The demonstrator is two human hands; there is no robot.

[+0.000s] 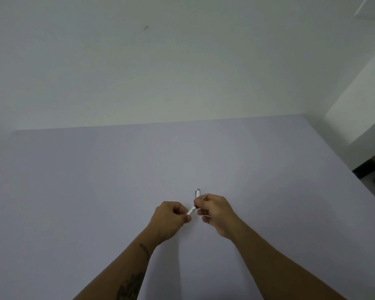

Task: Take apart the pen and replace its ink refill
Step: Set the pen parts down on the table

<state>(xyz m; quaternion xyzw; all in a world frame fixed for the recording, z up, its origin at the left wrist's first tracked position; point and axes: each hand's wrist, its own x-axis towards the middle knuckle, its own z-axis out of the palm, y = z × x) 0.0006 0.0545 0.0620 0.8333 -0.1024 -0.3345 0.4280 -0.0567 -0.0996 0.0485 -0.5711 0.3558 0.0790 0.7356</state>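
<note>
- The left hand (170, 219) is nearest, its grip pinched on the lower, near end of the pen (194, 204); thumb and forefinger press together around the pale barrel, the other fingers curled in.
- The right hand (214, 211) is just beyond and to the right, its grip pinched on the upper part of the pen, where the barrel passes behind its fingertips.
- The pen is held in the air above the desk (74, 180), between the two hands, touching both. Its long axis runs from the left grip up and away toward the right grip, and its far end with a darker cap or clip sticks out past the right fingers.
- Both hands are equally on it; I judge the coming move to be a twist or pull along that axis to part the halves.
- A thin sliver shows at the top of the right hand; I cannot tell whether it is a refill.
- No container and no spare refill are visible on the desk, which reaches back to a plain wall (182, 61).
</note>
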